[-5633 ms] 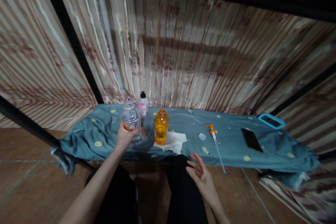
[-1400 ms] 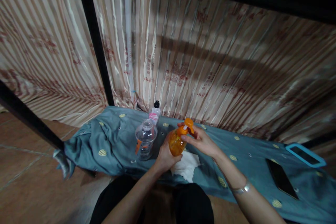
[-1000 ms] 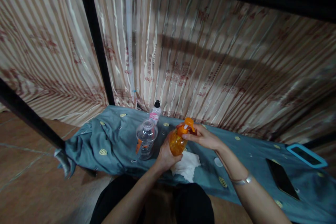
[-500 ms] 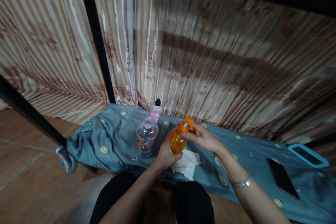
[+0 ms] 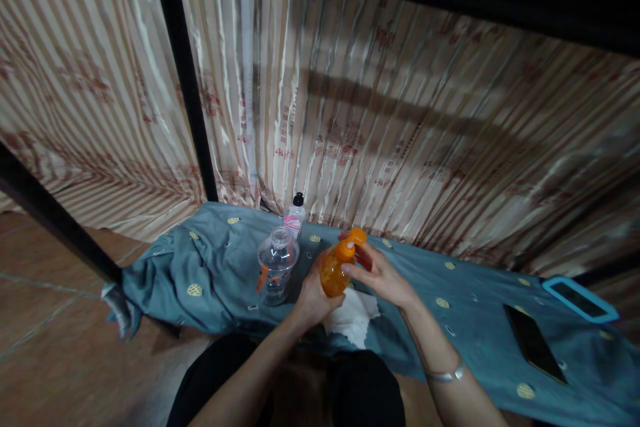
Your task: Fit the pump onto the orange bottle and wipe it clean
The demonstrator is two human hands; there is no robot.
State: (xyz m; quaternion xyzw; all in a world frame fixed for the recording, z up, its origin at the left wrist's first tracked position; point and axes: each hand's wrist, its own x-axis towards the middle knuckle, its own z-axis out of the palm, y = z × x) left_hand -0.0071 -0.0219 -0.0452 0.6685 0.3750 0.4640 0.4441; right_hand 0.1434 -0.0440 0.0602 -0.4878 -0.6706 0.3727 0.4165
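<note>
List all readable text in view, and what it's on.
None legible.
Striped curtain: red character-like print, too blurred.
Black-capped bottle: pink label, too small.
Large clear bottle: orange and dark print, unreadable.
Orange pump bottle: none visible, partly covered.
Phone, blue-framed device: no readable text.

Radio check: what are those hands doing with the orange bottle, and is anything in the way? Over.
Left hand gripping orange bottle. Right hand at its pump top, grip unclear. White cloth and clear bottle nearby, neither seems blocking.
</note>
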